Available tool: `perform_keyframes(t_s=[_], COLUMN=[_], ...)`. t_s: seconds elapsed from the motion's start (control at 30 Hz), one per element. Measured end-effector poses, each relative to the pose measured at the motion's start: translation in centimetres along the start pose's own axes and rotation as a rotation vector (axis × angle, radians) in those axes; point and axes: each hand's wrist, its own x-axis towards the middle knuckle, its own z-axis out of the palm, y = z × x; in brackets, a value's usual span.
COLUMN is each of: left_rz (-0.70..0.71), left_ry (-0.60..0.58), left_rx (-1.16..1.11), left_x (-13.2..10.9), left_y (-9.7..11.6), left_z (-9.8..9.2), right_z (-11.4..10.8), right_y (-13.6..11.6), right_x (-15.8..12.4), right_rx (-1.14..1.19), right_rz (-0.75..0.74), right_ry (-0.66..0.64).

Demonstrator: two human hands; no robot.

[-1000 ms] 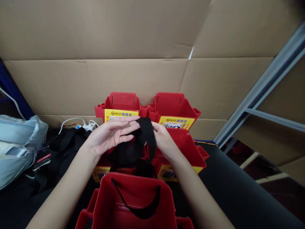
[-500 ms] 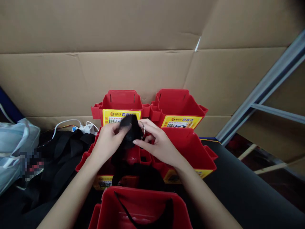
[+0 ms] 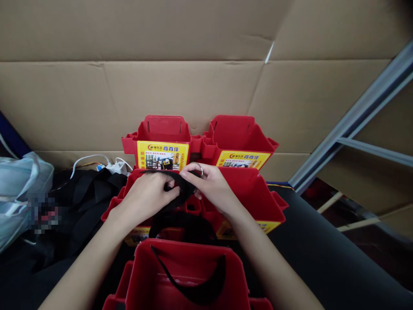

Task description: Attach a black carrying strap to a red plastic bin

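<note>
Moved: the black strap [image 3: 187, 187] is lower and flatter than half a second ago, and the left hand [image 3: 150, 193] has rolled knuckles-up.
Strap: between the two hands, over the middle row of red bins [image 3: 243, 185], behind the near bin [image 3: 193, 256].
Left hand: fingers curled around the strap's left part, thumb toward the right hand.
Right hand: [image 3: 209, 185] pinching the strap's other side between thumb and fingers, ring showing.
Direction: the held stretch runs roughly left to right, then bends down toward the wearer; its end is hidden.
Near bin: a black band hangs in a loop [image 3: 203, 295] across its inner wall.
Table: black [image 3: 309, 245], with dark fabric [image 3: 90, 193] and a pale bag [image 3: 22, 193] at left.
Room: cardboard wall [image 3: 183, 90] behind, metal frame [image 3: 355, 116] at right.
</note>
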Motion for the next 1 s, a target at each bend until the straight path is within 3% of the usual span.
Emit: perform_keyframes(t_s=[0.17,0.3,0.37,0.47,0.63,0.77,0.83,1.0], left_rz=[-0.039,-0.108,-0.109,-0.086,0.207,0.217,0.200,0.228], left_ry=[-0.041,0.025,-0.018,-0.061,-0.109,-0.119,-0.049,0.369], left_rx=[0.091,0.252,0.245,0.137,-0.202,-0.384,-0.418,-0.265], left_x=[-0.1,-0.3,-0.4,-0.2,-0.3,-0.7,-0.7,-0.5], left_y=[-0.8,-0.5,-0.3,-0.7,-1.7,-0.4,0.6,1.6], left_z=[-0.2,0.8,1.3,1.5,0.1,-0.8,-0.3,1.6], right_z=[0.3,0.8,1.0,0.8,0.3,0.2,0.2,0.4], right_y=[-0.1,-0.4,-0.3,0.2,0.5,0.2,0.1,-0.3], right_x=[-0.1,-0.5,-0.5,-0.3,0.0,-0.1,-0.2,-0.8], right_rx=[-0.049,-0.129,-0.147,-0.128,-0.029,-0.034,-0.052,-0.077], right_rz=[0.007,0.031,-0.003,-0.024,0.027,0.001,-0.010,-0.028], right_ry=[-0.008,-0.130,-0.180,-0.177,-0.107,-0.105,-0.124,-0.184])
